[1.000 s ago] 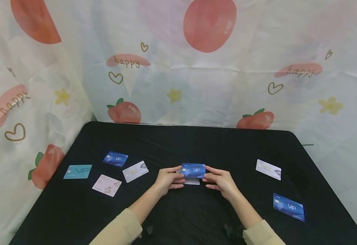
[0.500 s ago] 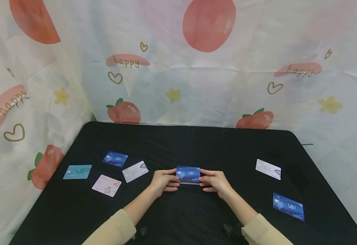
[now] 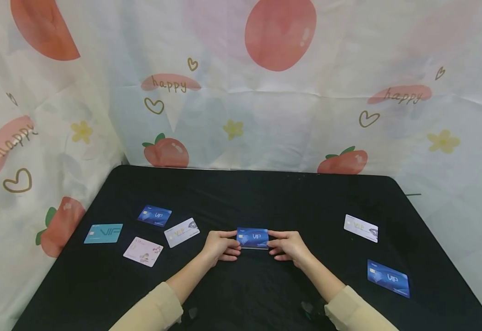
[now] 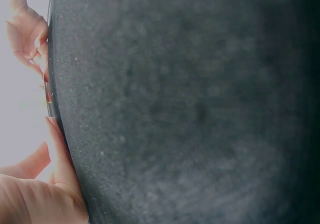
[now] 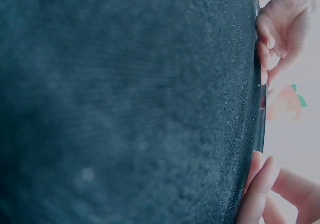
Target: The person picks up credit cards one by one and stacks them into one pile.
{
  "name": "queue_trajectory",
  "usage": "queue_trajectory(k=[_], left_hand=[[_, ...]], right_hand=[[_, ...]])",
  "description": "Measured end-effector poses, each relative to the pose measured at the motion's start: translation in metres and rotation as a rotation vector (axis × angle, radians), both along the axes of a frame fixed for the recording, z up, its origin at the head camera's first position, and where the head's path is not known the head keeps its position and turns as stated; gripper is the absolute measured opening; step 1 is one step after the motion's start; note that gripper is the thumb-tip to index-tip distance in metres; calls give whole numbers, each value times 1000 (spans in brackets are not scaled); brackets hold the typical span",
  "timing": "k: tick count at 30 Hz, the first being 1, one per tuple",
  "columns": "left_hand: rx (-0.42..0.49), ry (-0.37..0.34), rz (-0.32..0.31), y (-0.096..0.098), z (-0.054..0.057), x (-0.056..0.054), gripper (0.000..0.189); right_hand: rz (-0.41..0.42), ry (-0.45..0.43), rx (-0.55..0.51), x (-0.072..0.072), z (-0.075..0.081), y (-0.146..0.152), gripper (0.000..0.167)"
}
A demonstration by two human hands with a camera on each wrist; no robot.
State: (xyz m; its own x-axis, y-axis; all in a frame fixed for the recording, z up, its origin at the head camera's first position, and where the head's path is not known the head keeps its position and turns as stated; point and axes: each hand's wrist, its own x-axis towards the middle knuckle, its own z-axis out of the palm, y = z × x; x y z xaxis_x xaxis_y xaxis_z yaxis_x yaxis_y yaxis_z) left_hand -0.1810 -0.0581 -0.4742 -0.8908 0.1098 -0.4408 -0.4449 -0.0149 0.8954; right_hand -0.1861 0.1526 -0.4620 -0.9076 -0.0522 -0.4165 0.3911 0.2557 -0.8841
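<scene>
In the head view a blue VIP card [image 3: 252,237] lies at the middle of the black table, squared over a pale card whose thin front edge [image 3: 254,248] shows beneath it. My left hand [image 3: 222,245] holds the blue card by its left end, thumb near the front corner and index finger at the back corner. At the right end my right hand [image 3: 288,246] holds it the same way. Both wrist views show mostly dark tablecloth, with my left hand [image 4: 42,194] and right hand [image 5: 267,199] low at the table surface; the cards are barely visible there.
To the left lie a teal card [image 3: 103,233], a blue card [image 3: 155,215], a pink card [image 3: 143,251] and a white card [image 3: 182,232]. On the right are another white card [image 3: 361,228] and another blue card [image 3: 388,278]. A printed curtain [image 3: 274,124] stands behind the table.
Both hands have brought the blue card left and toward me, over the pale card, which was sticking out below it. Over the last half second the hands have barely moved.
</scene>
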Motion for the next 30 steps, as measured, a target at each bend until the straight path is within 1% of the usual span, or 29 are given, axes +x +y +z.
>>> queue_trajectory(k=[7, 14, 18, 24, 30], left_hand=[[-58, 25, -10, 0, -1, -1, 41], [-78, 44, -22, -1, -3, -2, 40], [-87, 62, -29, -1, -5, -2, 39], [-127, 100, -30, 0, -6, -2, 37], [-139, 100, -13, 0, -5, -1, 35]], right_hand=[[35, 30, 79, 1, 2, -2, 42], [61, 68, 138, 0, 2, -2, 40], [52, 67, 143, 0, 0, -1, 40], [30, 64, 143, -2, -3, -1, 41], [21, 36, 80, -2, -4, 0, 42]])
